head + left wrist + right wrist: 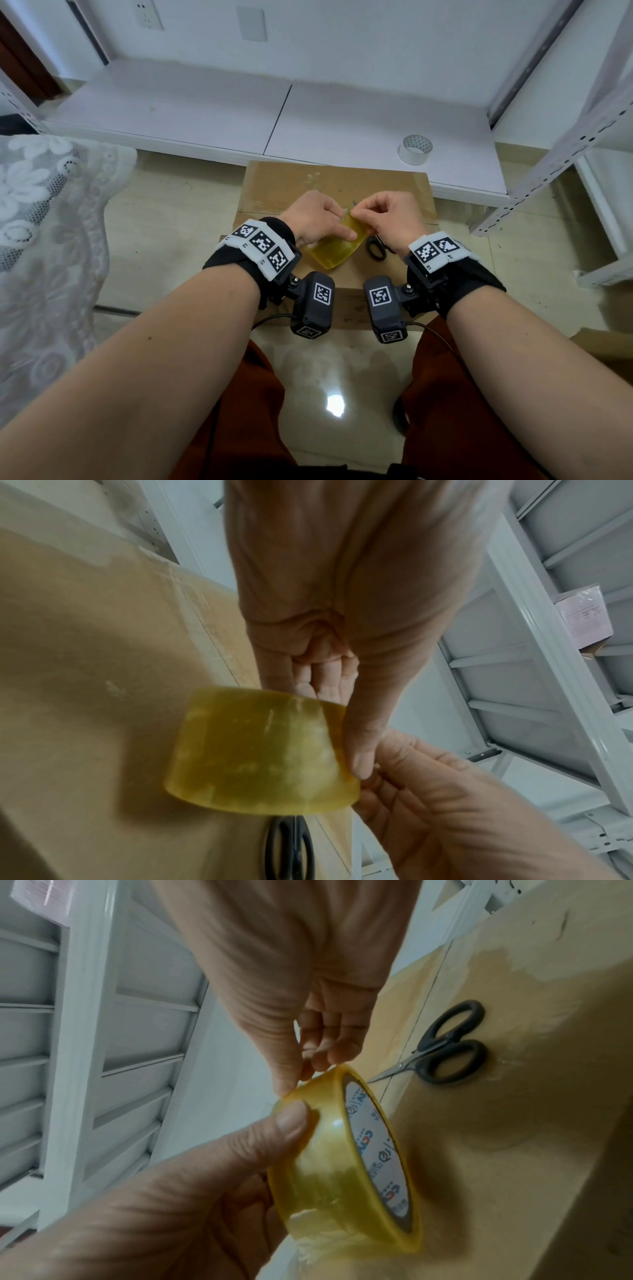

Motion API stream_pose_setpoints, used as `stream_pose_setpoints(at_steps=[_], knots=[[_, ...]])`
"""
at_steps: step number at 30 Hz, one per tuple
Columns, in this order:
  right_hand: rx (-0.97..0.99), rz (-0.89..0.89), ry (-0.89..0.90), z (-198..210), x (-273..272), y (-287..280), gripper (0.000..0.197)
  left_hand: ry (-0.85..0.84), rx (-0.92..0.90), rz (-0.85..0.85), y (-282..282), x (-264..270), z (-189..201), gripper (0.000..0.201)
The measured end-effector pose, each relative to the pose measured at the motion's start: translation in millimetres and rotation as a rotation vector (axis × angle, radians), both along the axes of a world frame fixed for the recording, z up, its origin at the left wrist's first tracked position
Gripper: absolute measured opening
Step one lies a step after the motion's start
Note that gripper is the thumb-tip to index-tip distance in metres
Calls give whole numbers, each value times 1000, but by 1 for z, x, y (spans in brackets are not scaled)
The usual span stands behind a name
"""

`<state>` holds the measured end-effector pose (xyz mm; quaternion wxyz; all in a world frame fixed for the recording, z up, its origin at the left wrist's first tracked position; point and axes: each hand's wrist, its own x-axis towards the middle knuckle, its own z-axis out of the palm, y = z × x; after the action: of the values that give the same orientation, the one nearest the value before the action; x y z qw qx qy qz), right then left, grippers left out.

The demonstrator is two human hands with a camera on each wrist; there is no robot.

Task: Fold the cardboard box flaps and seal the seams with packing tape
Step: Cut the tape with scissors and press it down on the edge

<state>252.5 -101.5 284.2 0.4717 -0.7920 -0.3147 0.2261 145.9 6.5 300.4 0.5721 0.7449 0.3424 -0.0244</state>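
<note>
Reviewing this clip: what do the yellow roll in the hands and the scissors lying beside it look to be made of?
Yellow tape roll: glossy translucent plastic film, since light glints off it, wound on what looks like a printed paper core. Scissors: matte black handle loops, probably plastic, with thin shiny blades, likely steel. They lie on the brown cardboard box, dull and fibrous.

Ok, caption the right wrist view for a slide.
Both hands pick at the yellow tape roll above the cardboard box, scissors beside.
</note>
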Motion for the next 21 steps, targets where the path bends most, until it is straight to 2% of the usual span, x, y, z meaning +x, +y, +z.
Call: stream_pose_setpoints(at_steps=[6, 8, 11, 13, 15, 18, 21], knots=[[-184, 165, -223, -2, -3, 3, 8, 11, -2, -34, 0, -1, 2, 29], [-231, 206, -257, -2, -2, 2, 8, 15, -14, -42, -1, -2, 3, 39], [-242, 225, -245, -1, 1, 0, 7, 15, -29, -67, -2, -2, 4, 32], [-208, 181, -218, -2, 0, 1, 6, 6, -39, -53, -2, -2, 4, 28], [-95, 89, -158, -4, -2, 3, 1, -2, -43, -22, -1, -1, 4, 26], [36, 13, -82, -6, -3, 4, 13, -19, -57, 9, 2, -1, 2, 21], [88, -25, -45, -5, -7, 4, 5, -24, -67, 10, 4, -1, 1, 19]])
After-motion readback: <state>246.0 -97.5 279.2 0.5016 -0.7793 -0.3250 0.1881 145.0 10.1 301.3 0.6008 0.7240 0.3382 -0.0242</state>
